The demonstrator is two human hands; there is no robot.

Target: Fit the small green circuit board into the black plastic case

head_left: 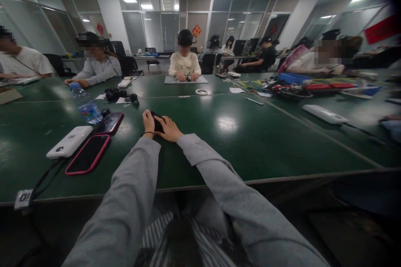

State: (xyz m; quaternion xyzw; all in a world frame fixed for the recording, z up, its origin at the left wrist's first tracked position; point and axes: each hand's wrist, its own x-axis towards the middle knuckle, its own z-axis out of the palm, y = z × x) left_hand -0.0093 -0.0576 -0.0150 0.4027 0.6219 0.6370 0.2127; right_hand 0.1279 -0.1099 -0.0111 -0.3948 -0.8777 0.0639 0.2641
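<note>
Black and compact, the small dark object (157, 122) lies on the green tabletop (238, 142) straight ahead of the person, pinched between both hands well out from the near edge. The left hand (148, 123) curls around its left end with the fingers closed against it, a thin dark band at that wrist; the right hand (169, 129) lies flatter, fingers spread over the top and right side, so most of the object is covered and its exact shape cannot be told. Judging by what shows, it is probably light, rigid and hard-shelled, with a smooth surface that may slip on the glossy tabletop, so holding it by both ends looks safest. Its long axis seems to run roughly left to right across the view, tilted slightly away on the left; which end is the front cannot be told. Off to the left, well apart, lie a white power bank (69, 141), a pink-edged smartphone (88, 154), a second dark phone (110, 122) and a clear plastic water bottle (85, 104).
</note>
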